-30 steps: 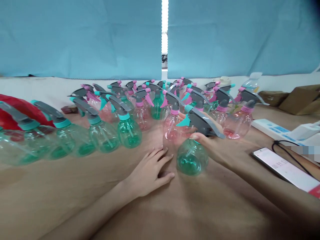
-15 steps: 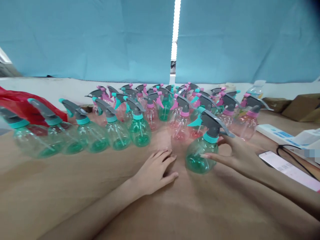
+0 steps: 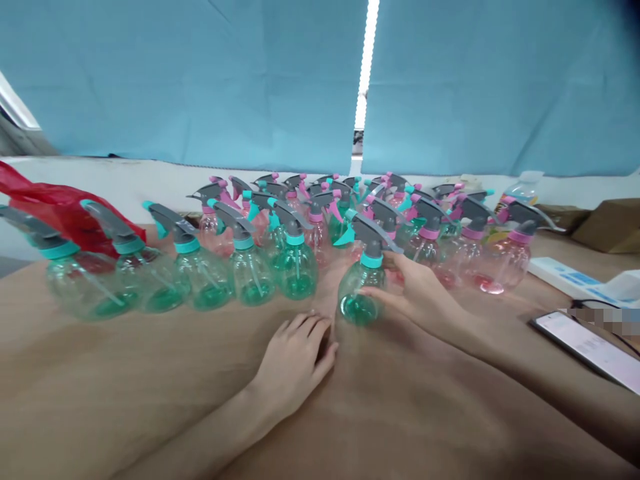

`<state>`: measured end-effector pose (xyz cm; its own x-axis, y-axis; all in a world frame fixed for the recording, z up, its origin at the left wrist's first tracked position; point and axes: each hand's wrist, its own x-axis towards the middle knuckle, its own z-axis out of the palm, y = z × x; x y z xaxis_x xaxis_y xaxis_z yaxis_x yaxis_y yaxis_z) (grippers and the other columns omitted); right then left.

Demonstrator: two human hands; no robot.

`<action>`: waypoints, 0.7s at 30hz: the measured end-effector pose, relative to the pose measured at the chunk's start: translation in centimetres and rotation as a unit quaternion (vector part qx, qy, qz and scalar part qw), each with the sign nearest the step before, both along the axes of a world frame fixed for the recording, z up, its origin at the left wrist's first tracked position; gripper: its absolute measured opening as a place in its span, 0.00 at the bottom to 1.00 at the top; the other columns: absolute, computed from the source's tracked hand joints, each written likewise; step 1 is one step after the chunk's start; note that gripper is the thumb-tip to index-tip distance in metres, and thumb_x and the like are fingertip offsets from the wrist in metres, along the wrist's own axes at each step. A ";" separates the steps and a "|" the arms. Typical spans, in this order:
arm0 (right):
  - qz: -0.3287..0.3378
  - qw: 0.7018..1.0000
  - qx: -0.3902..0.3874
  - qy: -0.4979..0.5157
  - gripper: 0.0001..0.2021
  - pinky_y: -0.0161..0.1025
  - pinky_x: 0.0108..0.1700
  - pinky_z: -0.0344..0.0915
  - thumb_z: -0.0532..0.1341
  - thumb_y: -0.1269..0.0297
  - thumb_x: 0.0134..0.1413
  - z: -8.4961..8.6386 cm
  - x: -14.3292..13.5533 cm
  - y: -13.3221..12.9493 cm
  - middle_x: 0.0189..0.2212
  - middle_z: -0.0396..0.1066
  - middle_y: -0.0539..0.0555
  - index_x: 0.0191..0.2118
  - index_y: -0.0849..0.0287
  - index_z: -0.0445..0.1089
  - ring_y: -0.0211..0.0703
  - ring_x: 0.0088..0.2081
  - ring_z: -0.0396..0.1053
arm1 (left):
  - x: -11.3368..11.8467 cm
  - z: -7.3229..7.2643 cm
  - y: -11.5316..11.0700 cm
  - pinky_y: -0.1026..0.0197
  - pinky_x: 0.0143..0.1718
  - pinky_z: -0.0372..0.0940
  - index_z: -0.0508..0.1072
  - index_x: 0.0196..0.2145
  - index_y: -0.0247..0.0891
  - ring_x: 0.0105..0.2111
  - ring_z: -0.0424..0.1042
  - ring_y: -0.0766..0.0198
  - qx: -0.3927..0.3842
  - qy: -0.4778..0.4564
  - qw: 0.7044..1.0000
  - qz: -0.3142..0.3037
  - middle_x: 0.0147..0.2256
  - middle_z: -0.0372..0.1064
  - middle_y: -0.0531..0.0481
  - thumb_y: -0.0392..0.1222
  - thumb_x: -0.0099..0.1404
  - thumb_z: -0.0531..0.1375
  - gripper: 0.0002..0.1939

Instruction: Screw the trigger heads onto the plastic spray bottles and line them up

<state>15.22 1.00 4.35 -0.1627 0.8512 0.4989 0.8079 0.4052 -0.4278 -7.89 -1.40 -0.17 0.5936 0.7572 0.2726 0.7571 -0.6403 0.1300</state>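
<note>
My right hand (image 3: 417,293) is wrapped round the body of a green spray bottle (image 3: 359,293) with a grey trigger head and teal collar. That bottle stands upright, its teal nozzle pointing left. My left hand (image 3: 296,357) rests on the table, holding nothing, its fingers slightly bent and the thumb apart. Left of the held bottle, several green spray bottles form a front row, the closest being a green bottle (image 3: 297,273). Behind my right hand stand several pink spray bottles, one of them a pink bottle (image 3: 509,263) at the right end.
A red plastic bag (image 3: 65,210) lies at the back left. On the right are a phone (image 3: 590,347), a white power strip (image 3: 570,277) with a black cable, and a brown package (image 3: 615,227). More pink and green spray bottles fill the back of the wooden table (image 3: 150,380).
My right hand has moved left with the green bottle, closer to the front row. My left hand has shifted slightly left and nearer. The camera view has turned a little.
</note>
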 end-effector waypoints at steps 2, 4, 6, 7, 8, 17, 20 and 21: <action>0.001 1.000 0.000 0.010 0.32 0.55 0.47 0.67 0.61 0.45 0.50 -0.4 -0.9 0.9 0.50 0.70 0.66 0.53 0.64 0.60 0.59 0.50 0.69 | -0.4 0.1 -0.1 0.48 0.48 0.64 0.68 0.49 0.35 0.49 0.68 0.50 0.006 0.003 1.000 0.008 0.48 0.71 0.44 0.40 0.67 0.54 0.14; 0.005 1.000 0.001 0.021 0.31 0.55 0.48 0.67 0.60 0.45 0.50 -0.6 -1.7 1.7 0.50 0.69 0.67 0.53 0.64 0.59 0.59 0.50 0.69 | -0.6 0.1 -0.2 0.48 0.48 0.64 0.68 0.49 0.34 0.49 0.68 0.50 0.012 0.005 1.000 0.008 0.48 0.70 0.43 0.39 0.67 0.54 0.14; 0.005 1.000 0.005 0.029 0.30 0.56 0.48 0.67 0.60 0.46 0.51 -0.7 -2.3 2.3 0.50 0.69 0.67 0.53 0.63 0.58 0.60 0.50 0.69 | -0.7 0.0 -0.1 0.48 0.48 0.64 0.68 0.48 0.34 0.49 0.68 0.50 0.018 0.003 1.000 0.004 0.47 0.71 0.43 0.39 0.67 0.53 0.14; 0.002 0.999 0.008 0.031 0.30 0.56 0.47 0.67 0.60 0.47 0.51 -0.7 -2.6 2.6 0.50 0.69 0.67 0.54 0.63 0.58 0.61 0.50 0.69 | -0.7 -0.1 -0.1 0.48 0.48 0.64 0.69 0.48 0.35 0.48 0.68 0.50 0.021 0.001 1.000 0.002 0.47 0.71 0.43 0.39 0.67 0.53 0.13; -0.001 0.999 0.010 0.033 0.29 0.56 0.47 0.67 0.61 0.49 0.52 -0.6 -2.8 2.8 0.50 0.69 0.67 0.54 0.62 0.57 0.61 0.51 0.69 | -0.6 -0.2 0.0 0.48 0.48 0.64 0.69 0.48 0.35 0.48 0.68 0.51 0.023 0.000 1.000 0.000 0.47 0.71 0.44 0.39 0.67 0.53 0.13; -0.010 0.998 -0.002 0.059 0.27 0.54 0.47 0.66 0.61 0.55 0.52 -0.4 -4.0 4.6 0.50 0.69 0.68 0.53 0.66 0.57 0.61 0.51 0.68 | -0.7 -0.3 0.0 0.48 0.47 0.64 0.69 0.48 0.35 0.47 0.68 0.50 0.023 -0.002 1.000 -0.002 0.46 0.71 0.43 0.41 0.68 0.52 0.14; -0.014 0.998 -0.005 0.062 0.28 0.57 0.48 0.65 0.60 0.56 0.53 -0.3 -4.2 5.1 0.51 0.68 0.69 0.55 0.66 0.55 0.64 0.52 0.67 | -0.6 -0.2 0.0 0.48 0.46 0.64 0.69 0.47 0.35 0.46 0.69 0.50 0.021 0.000 1.000 0.001 0.46 0.71 0.42 0.42 0.69 0.51 0.14; -0.015 0.998 -0.005 0.063 0.28 0.57 0.48 0.65 0.60 0.56 0.53 -0.3 -4.3 5.2 0.51 0.67 0.70 0.56 0.66 0.55 0.64 0.52 0.66 | -0.6 -0.2 0.0 0.47 0.46 0.64 0.69 0.47 0.35 0.46 0.69 0.50 0.022 0.000 1.000 0.002 0.46 0.71 0.42 0.43 0.70 0.50 0.14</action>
